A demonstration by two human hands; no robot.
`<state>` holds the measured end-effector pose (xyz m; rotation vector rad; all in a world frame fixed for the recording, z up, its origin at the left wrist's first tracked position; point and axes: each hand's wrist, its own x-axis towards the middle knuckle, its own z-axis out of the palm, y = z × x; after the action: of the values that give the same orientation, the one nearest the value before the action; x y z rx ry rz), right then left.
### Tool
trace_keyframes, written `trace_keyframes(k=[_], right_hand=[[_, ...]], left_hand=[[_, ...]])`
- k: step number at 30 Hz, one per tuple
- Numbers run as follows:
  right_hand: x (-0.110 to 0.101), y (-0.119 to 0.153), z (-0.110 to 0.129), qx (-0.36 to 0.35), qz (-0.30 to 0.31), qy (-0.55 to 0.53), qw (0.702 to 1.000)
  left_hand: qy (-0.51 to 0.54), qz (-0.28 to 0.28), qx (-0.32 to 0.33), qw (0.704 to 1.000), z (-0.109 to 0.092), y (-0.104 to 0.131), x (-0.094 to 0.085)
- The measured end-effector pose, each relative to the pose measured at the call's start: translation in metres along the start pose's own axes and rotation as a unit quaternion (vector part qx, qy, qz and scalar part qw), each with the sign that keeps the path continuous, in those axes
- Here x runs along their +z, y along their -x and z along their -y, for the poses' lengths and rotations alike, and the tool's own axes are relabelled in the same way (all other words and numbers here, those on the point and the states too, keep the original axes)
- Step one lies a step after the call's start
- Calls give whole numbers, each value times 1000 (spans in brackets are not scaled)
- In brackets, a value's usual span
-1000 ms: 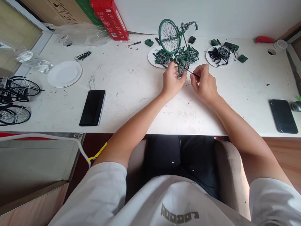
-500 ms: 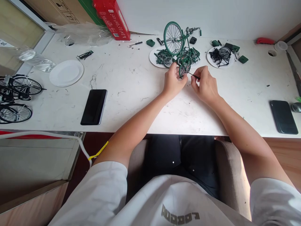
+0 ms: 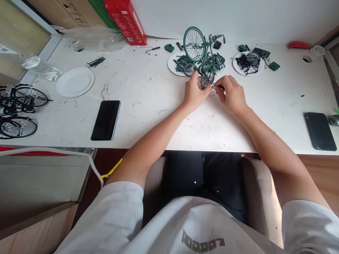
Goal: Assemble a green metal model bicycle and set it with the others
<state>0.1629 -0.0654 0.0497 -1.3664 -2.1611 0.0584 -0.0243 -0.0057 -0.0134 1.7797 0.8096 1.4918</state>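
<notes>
A green model bicycle point(image 3: 201, 49) stands tilted on the white table, one wheel raised at the back, the other wheel point(image 3: 207, 78) near my hands. My left hand point(image 3: 194, 92) pinches the lower wheel from the left. My right hand point(image 3: 231, 94) is closed around a thin dark tool whose tip meets the wheel; the tool is almost hidden by my fingers. A paper plate point(image 3: 173, 64) with several green bicycle parts lies just behind the model.
A second plate point(image 3: 236, 65) holds black parts at the back right. Black phones lie at left point(image 3: 106, 120) and right point(image 3: 320, 131). An empty plate point(image 3: 75, 82), finished black model bicycles point(image 3: 18, 111), plastic bags point(image 3: 90, 38) and a red box point(image 3: 124, 19) sit to the left.
My right hand has moved closer to the lower wheel, so the thin tool is now mostly covered by my fingers. The bicycle and my left hand stay roughly in place.
</notes>
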Motion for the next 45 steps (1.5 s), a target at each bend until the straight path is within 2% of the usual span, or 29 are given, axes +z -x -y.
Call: trace_keyframes(k=[4, 12, 21, 30, 38, 45], right_hand=[[-1, 2, 6, 12, 3, 3, 1000], [-4, 2, 9, 8, -9, 15, 1000], [-1, 2, 7, 11, -7, 1, 1000], [0, 1, 2, -2, -6, -18, 1000], [-1, 2, 4, 2, -2, -15, 1000], [4, 3, -3, 33, -7, 15, 999]], left_hand=[[6, -8, -39, 999, 20, -1, 6], [6, 5, -37, 999, 15, 0, 7], [20, -1, -38, 999, 36, -2, 8], [15, 17, -40, 999, 14, 0, 3], [15, 6, -45, 999, 28, 0, 7], [7, 14, -43, 999, 15, 1, 5]])
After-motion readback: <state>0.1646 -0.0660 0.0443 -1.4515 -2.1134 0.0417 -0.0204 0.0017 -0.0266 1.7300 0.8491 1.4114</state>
